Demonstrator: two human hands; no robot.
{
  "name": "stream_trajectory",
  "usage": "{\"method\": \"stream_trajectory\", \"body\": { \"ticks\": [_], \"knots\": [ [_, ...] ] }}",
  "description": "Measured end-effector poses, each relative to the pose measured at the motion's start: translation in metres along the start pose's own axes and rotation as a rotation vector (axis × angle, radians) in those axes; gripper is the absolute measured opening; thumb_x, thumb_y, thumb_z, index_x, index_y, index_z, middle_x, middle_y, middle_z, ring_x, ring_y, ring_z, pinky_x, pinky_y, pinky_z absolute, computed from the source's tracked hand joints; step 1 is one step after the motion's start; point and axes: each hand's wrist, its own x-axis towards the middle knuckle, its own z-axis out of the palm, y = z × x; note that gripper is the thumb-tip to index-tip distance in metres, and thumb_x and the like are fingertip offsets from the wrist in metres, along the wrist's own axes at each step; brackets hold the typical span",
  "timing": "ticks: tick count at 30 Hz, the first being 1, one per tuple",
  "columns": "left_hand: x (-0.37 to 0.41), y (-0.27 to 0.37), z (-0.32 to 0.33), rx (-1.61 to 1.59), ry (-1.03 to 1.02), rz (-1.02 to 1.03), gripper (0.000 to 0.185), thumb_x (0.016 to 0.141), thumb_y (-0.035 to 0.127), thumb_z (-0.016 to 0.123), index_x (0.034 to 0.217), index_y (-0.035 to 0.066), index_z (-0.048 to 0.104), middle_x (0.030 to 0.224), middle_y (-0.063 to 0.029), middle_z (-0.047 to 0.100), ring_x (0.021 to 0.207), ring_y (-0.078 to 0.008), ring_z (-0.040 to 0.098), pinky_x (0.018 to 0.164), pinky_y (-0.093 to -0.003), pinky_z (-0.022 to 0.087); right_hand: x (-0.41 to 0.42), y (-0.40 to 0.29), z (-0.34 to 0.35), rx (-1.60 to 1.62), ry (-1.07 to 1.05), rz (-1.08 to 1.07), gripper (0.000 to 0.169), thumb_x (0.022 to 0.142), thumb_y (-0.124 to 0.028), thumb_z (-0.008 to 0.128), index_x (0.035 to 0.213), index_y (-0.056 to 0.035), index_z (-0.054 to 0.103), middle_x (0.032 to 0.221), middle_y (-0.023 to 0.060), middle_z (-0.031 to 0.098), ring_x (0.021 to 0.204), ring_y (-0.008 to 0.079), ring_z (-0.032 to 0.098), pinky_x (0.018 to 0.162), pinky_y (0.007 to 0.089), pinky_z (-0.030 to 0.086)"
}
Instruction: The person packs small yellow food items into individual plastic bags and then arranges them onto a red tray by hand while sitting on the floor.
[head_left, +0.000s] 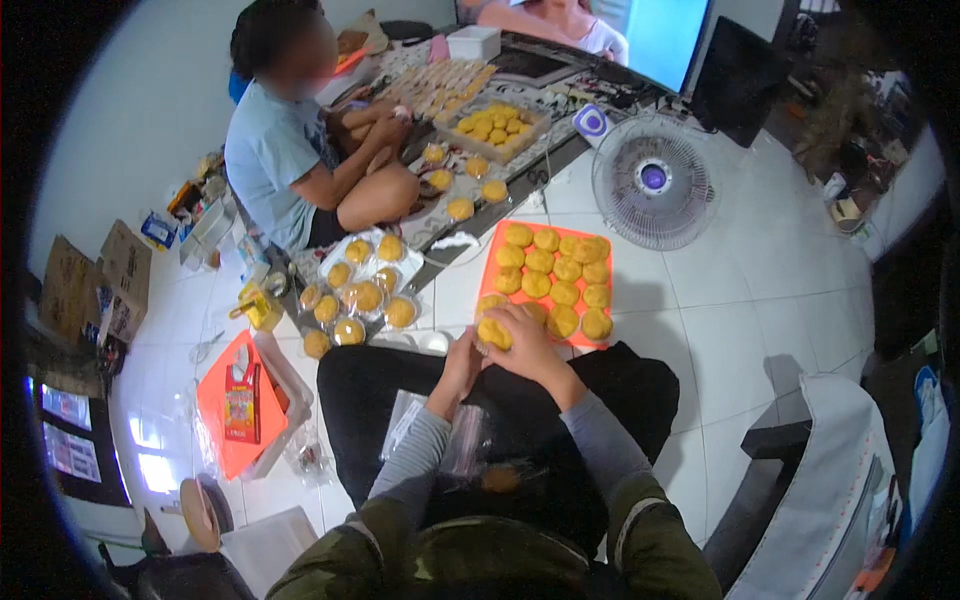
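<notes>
Between my two hands is a round yellow bun (493, 333), held just above the near edge of an orange tray (492, 251). My right hand (534, 351) curls over the bun from the right. From the left and below, my left hand (466, 361) supports it; its fingers are partly hidden. Rows of similar yellow buns (539, 261) sit on the tray. Clear plastic bags (466, 439) lie on my lap under my forearms. Several buns in clear wrapping (365, 296) stand to the left, some on a white sheet (411, 262).
Another person (281, 157) sits cross-legged at the far left, hands together. Beside them is a box of yellow buns (491, 150). A fan (654, 178) stands beyond the tray. On the left, a red box (241, 405) rests on an orange lid (214, 386). A white cable (450, 262) crosses the floor.
</notes>
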Motion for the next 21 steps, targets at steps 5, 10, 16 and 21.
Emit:
{"method": "stream_trajectory", "body": {
  "ticks": [5, 10, 16, 21],
  "knots": [
    [-0.008, 0.005, 0.005, 0.187, -0.020, -0.034, 0.047, 0.097, 0.044, 0.044, 0.126, 0.006, 0.046, 0.112, -0.0050, 0.058, 0.099, -0.0140, 0.058, 0.083, -0.0279, 0.048, -0.006, -0.005, 0.003, -0.070, -0.079, 0.037, 0.051, 0.073, -0.017, 0.069, 0.119, -0.0014, 0.053, 0.113, 0.0162, 0.052, 0.109, 0.0366, 0.048, 0.096, 0.0442, 0.040],
    [-0.010, 0.009, 0.002, 0.204, 0.005, 0.010, 0.049, 0.092, 0.041, 0.056, 0.126, 0.007, 0.047, 0.109, -0.0027, 0.059, 0.093, -0.0099, 0.059, 0.077, -0.0228, 0.048, -0.006, 0.001, 0.007, 0.090, -0.120, 0.077, 0.048, 0.074, -0.012, 0.069, 0.118, -0.0003, 0.054, 0.118, 0.0173, 0.053, 0.107, 0.0325, 0.054, 0.091, 0.0386, 0.045],
    [-0.002, 0.028, -0.017, 0.251, 0.058, -0.076, 0.043, 0.090, 0.036, 0.061, 0.120, 0.007, 0.053, 0.106, -0.0030, 0.062, 0.096, -0.0131, 0.061, 0.086, -0.0295, 0.049, -0.001, 0.032, -0.014, 0.109, 0.106, 0.370, 0.037, 0.078, -0.011, 0.067, 0.113, -0.0016, 0.058, 0.105, 0.0161, 0.062, 0.098, 0.0307, 0.061, 0.083, 0.0383, 0.049],
    [0.049, 0.054, -0.051, 0.405, 0.166, 0.047, 0.043, 0.087, 0.037, 0.064, 0.113, 0.004, 0.056, 0.093, -0.0039, 0.063, 0.078, -0.0123, 0.061, 0.066, -0.0238, 0.048, -0.017, 0.077, -0.020, 0.106, 0.253, 0.432, 0.028, 0.082, -0.016, 0.065, 0.107, -0.0040, 0.062, 0.094, 0.0134, 0.068, 0.084, 0.0243, 0.068, 0.073, 0.0344, 0.052]
  ]
}}
